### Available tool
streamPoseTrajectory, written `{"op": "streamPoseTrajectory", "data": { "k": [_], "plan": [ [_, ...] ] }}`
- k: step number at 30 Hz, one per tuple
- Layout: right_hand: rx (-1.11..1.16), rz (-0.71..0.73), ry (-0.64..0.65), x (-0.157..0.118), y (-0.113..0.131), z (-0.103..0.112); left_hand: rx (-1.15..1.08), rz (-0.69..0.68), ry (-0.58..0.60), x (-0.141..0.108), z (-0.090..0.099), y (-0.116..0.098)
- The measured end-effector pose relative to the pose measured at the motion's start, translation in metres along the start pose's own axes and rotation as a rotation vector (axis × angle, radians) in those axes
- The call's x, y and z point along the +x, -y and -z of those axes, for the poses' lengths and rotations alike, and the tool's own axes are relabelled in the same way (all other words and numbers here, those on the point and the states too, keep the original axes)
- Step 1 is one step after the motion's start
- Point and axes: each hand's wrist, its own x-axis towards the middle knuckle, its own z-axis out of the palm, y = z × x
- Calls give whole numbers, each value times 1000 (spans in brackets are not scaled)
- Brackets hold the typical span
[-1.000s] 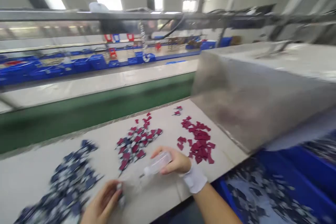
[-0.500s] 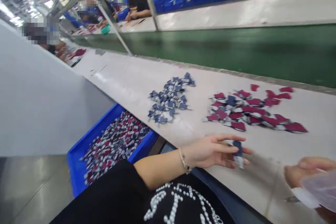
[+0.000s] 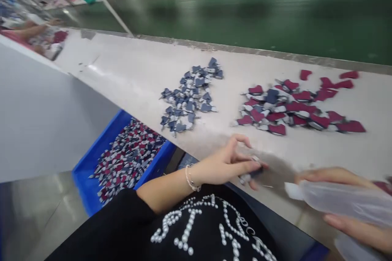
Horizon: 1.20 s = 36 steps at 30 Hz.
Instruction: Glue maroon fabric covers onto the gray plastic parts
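My left hand (image 3: 228, 163) pinches a small dark-blue and white piece (image 3: 255, 174) between thumb and fingers, just above the white bench's front edge. To its right, my right hand (image 3: 339, 177) is wrapped round a translucent plastic bottle (image 3: 346, 200), whose white cap (image 3: 294, 191) points left toward the piece. A thin needle-like tip seems to extend from the cap, though blur makes it unclear. Beyond my hands lie a pile of maroon and white pieces (image 3: 301, 108), with a dark-blue one among them, and a pile of dark-blue and white pieces (image 3: 190, 98).
Below the bench at left, a blue bin (image 3: 81, 171) holds many mixed maroon and dark-blue pieces. A pale partition (image 3: 45, 118) stands at the left. Past the bench (image 3: 122, 61) runs a green belt (image 3: 245, 20). Another person's arm (image 3: 29, 32) is at the far left.
The view has tipped downward. My right hand has brought the bottle leftward, close to my left hand. My left hand has turned the dark-blue piece and shifted slightly left.
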Motion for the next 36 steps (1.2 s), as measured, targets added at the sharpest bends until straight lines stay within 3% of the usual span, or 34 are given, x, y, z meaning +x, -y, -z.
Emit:
{"op": "streamPoseTrajectory", "data": {
  "k": [2,5,10,13,16,21,25,32,36],
  "plan": [
    [60,29,80,4,23,-7,-54,22,3,7,4,-5],
    [223,69,128,8,41,-10,-150,120,96,15,8,-10],
    [291,90,109,-1,43,-7,-239,248,241,21,8,-10],
    [324,109,74,-5,46,-7,-117,283,194,24,2,-8],
    [326,102,-2,-10,57,-9,2,257,107,26,-7,-8],
    [106,143,-185,-23,81,-18,163,249,146,28,-16,-9],
    [-28,109,-365,-29,93,-30,348,135,147,32,-17,-8],
    [-129,148,-280,-26,100,-37,474,11,238,35,-17,-9],
    [-136,143,-311,-27,101,-37,491,-4,244,35,-17,-11]
  ]
}}
